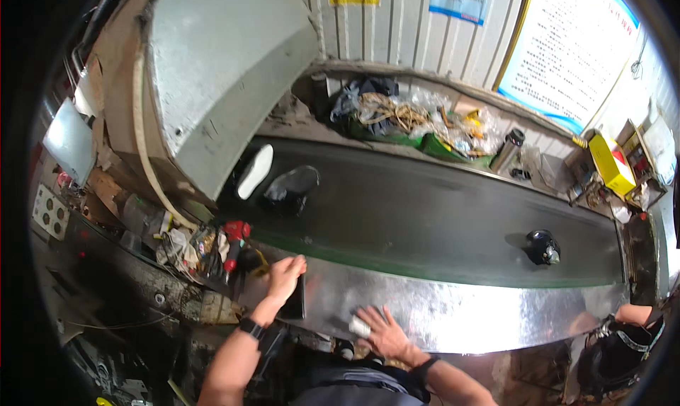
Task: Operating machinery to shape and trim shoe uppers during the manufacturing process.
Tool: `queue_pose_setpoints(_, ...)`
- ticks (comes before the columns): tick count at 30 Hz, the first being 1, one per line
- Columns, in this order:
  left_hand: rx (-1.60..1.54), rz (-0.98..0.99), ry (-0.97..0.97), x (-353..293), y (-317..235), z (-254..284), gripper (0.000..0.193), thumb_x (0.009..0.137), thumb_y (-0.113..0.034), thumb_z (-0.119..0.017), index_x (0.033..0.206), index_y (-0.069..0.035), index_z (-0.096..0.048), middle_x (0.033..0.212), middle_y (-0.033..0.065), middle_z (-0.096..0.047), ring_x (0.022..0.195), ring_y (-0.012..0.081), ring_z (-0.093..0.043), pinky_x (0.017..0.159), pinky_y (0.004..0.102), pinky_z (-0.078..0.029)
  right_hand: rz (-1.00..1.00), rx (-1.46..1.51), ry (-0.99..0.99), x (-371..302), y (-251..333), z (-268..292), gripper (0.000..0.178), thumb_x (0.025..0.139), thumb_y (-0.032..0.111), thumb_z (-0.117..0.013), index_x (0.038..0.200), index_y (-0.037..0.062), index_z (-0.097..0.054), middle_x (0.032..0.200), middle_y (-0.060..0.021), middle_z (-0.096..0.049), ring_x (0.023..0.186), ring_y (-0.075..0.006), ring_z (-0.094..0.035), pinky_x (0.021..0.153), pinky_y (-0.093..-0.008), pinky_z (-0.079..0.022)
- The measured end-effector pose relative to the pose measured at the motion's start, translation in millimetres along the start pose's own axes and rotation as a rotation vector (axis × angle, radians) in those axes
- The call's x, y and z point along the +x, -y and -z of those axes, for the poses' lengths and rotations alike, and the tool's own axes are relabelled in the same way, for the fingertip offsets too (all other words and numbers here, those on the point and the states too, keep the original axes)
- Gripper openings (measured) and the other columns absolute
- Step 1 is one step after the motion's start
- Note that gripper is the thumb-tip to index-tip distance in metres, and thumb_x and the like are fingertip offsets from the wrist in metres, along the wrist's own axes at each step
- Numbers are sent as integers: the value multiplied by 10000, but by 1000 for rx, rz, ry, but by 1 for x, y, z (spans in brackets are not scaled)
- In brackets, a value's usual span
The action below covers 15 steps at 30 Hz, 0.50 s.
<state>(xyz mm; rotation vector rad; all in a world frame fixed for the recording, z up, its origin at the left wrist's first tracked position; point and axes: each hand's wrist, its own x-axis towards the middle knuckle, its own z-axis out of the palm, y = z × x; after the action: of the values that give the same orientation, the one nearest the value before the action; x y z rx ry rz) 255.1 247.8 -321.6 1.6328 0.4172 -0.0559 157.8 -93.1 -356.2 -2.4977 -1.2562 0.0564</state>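
My left hand [283,282] hovers over the left end of a shiny metal ledge [432,307], by a dark gap. Its fingers are stretched out close together, and nothing shows in them. On the ledge my right hand [384,335] lies with fingers spread. A small white piece [359,327] sits between its thumb and forefinger; I cannot make out what it is. Beyond the ledge runs a dark conveyor belt [418,215]. It carries a white, sole-shaped piece [255,171], a crumpled dark see-through item [292,186] and a glossy black rounded object [543,247].
A large grey metal chute [227,66] overhangs the belt's left end. Beside my left hand is a red tool [236,230] among clutter. Green bins [443,150] of scraps and a metal flask [508,150] line the back. Another person's hand [635,314] shows at far right.
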Motion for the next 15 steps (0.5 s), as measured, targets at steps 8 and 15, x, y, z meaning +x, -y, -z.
queue_pose_setpoints(8, 1258, -302, -36, 140, -77, 10, 1058, 749, -163, -865, 1589, -111, -225, 1618, 205, -253, 1472, 463, -282, 1169, 542, -355, -676, 356, 21, -87, -29, 47, 839, 898, 588, -688, 1426, -41, -519, 1414, -206, -582, 1350, -384, -517, 1134, -530, -374)
queue_pose_setpoints(15, 1155, -550, 398, 236, -82, -50, 157, 810, -158, -718, 914, -57, -780, 930, 182, -754, 972, 383, -704, 951, 467, -512, -1133, 1453, -612, -2, -52, 68, 750, 987, 177, -699, 1520, -98, -249, 1311, -224, -653, 1182, -236, -652, 1009, -347, -533)
